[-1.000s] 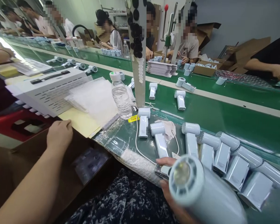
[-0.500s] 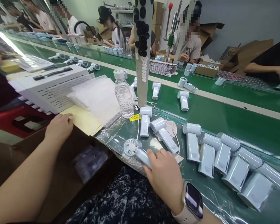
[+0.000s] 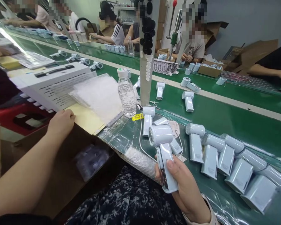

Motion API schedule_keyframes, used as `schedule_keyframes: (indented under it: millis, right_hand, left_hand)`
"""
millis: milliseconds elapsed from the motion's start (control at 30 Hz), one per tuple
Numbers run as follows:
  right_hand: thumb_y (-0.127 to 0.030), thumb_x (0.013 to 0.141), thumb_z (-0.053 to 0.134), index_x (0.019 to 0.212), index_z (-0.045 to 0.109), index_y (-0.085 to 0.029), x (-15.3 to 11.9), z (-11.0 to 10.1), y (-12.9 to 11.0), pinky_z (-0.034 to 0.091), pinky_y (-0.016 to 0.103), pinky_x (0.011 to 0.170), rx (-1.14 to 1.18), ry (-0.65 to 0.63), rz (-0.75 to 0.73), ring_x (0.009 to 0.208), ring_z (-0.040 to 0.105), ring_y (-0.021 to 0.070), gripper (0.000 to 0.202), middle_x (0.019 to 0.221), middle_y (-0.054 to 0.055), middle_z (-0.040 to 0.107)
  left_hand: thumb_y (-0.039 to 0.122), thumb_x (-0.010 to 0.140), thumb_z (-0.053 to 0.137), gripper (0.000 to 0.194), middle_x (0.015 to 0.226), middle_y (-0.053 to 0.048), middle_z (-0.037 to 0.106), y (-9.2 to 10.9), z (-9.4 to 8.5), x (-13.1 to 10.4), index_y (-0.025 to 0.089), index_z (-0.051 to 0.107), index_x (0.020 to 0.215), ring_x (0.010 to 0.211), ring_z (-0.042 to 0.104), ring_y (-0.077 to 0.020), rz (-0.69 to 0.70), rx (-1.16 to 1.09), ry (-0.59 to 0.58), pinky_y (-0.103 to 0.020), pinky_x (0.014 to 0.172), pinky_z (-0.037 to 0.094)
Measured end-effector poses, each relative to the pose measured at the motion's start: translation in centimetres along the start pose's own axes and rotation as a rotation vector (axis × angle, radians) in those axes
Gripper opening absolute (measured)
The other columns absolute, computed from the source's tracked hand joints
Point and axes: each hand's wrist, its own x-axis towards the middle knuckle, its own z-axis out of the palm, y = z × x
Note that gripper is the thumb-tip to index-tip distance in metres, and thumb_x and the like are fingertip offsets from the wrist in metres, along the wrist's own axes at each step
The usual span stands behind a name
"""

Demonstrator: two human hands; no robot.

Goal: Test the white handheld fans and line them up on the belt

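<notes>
My right hand (image 3: 186,184) is wrapped around the handle of a pale blue handheld fan (image 3: 162,134), held up over the bench's front edge. Its round head points left, and a dark slot shows along the handle. Behind it, a second handheld fan (image 3: 177,146) lies partly hidden on a pinkish cloth, and another (image 3: 148,122) lies near the post. At the bench edge, my left hand (image 3: 62,122) is closed beside a yellow sheet (image 3: 85,120); what its fingers grip, if anything, is hidden. To the right, several more fans (image 3: 196,147) lie in a row.
A water bottle (image 3: 126,95) stands by the metal post (image 3: 147,68). Clear plastic bags (image 3: 99,95) and a white slotted box (image 3: 58,84) are at left. A green conveyor (image 3: 213,106) carries fans. Several co-workers sit across the line. An open carton (image 3: 53,175) is below.
My right hand has raised the fan from the bench edge and turned it upright, its head swinging from left to above the hand. My left hand stays at the edge, its fingers more curled.
</notes>
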Motion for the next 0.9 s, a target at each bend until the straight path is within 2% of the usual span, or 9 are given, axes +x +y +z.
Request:
schedule_keyframes:
  millis: [133,233,300,333,400,500,633,767,900]
  right_hand:
    - [-0.059,0.089,0.064,0.086,0.066,-0.018,-0.1,-0.1,0.5,0.039,0.027,0.061,0.003,0.027,-0.012,0.064,0.049,0.0142,0.042,0.073,0.003,0.064]
    - [-0.058,0.087,0.069,0.093,0.066,-0.020,-0.2,-0.3,0.7,0.041,0.027,0.065,-0.023,0.020,-0.019,0.070,0.052,0.0153,0.039,0.080,0.003,0.066]
    - [-0.057,0.086,0.070,0.097,0.066,-0.021,-0.4,-0.4,0.8,0.041,0.027,0.066,-0.043,0.026,-0.007,0.073,0.054,0.0158,0.038,0.085,0.003,0.067]
    - [-0.056,0.086,0.071,0.100,0.066,-0.022,-0.5,-0.5,0.8,0.042,0.027,0.066,-0.047,0.025,0.002,0.074,0.055,0.0161,0.037,0.088,0.003,0.068]
    - [-0.055,0.086,0.071,0.105,0.064,-0.024,-0.7,-0.6,0.8,0.045,0.028,0.067,-0.050,0.011,0.006,0.076,0.058,0.0167,0.037,0.091,0.003,0.068]
    - [-0.051,0.090,0.069,0.114,0.062,-0.026,-1.0,-0.7,0.7,0.051,0.032,0.076,-0.069,-0.046,-0.041,0.084,0.063,0.0187,0.036,0.101,0.005,0.068]
    - [-0.041,0.093,0.068,0.129,0.056,-0.029,-1.3,-1.4,0.7,0.052,0.039,0.089,-0.068,-0.089,-0.135,0.097,0.064,0.0216,0.040,0.115,0.007,0.066]
    - [-0.035,0.089,0.073,0.134,0.053,-0.032,-1.2,-2.0,0.8,0.054,0.035,0.086,-0.012,-0.034,-0.149,0.095,0.062,0.0200,0.050,0.112,0.005,0.065]
    - [-0.039,0.087,0.073,0.138,0.052,-0.031,-1.0,-1.6,0.5,0.055,0.037,0.084,0.209,-0.002,-0.186,0.094,0.064,0.0211,0.056,0.115,0.006,0.064]
  left_hand:
    - [0.033,0.091,0.039,0.022,0.101,-0.011,0.061,2.0,-1.9,-1.1,0.019,0.056,0.089,0.102,0.058,-0.0289,-0.047,-0.022,0.091,-0.040,0.087,0.048]
    - [0.037,0.086,0.051,0.025,0.091,-0.005,0.065,5.5,-3.8,-3.6,0.018,0.063,0.095,0.084,0.059,-0.0211,-0.038,-0.310,0.154,-0.035,0.084,0.049]
    - [0.040,0.079,0.062,0.025,0.080,-0.001,0.065,8.2,-4.8,-5.8,0.018,0.068,0.090,0.073,0.057,-0.0168,0.099,-0.562,0.132,-0.030,0.076,0.049]
    - [0.040,0.078,0.064,0.023,0.077,-0.001,0.064,9.6,-5.2,-6.9,0.019,0.069,0.085,0.071,0.056,-0.0159,0.204,-0.648,0.143,-0.029,0.075,0.048]
    - [0.039,0.077,0.068,0.019,0.076,-0.001,0.065,11.9,-5.7,-8.7,0.020,0.070,0.077,0.072,0.057,-0.0157,0.381,-0.812,0.079,-0.029,0.072,0.047]
    - [0.034,0.079,0.070,0.014,0.077,-0.002,0.065,14.1,-5.6,-10.3,0.021,0.069,0.074,0.074,0.060,-0.0161,0.516,-1.025,-0.028,-0.029,0.070,0.048]
    - [0.031,0.080,0.069,0.011,0.078,-0.001,0.063,15.1,-4.7,-10.7,0.021,0.066,0.075,0.075,0.059,-0.0158,0.560,-1.146,-0.155,-0.029,0.070,0.050]
    - [0.034,0.081,0.070,0.015,0.078,0.000,0.062,14.9,-4.0,-10.8,0.021,0.063,0.078,0.072,0.058,-0.0145,0.487,-1.206,-0.256,-0.027,0.066,0.050]
    - [0.034,0.084,0.069,0.016,0.078,0.000,0.062,14.6,-3.7,-10.8,0.021,0.060,0.080,0.068,0.060,-0.0137,0.438,-1.258,-0.296,-0.027,0.066,0.053]
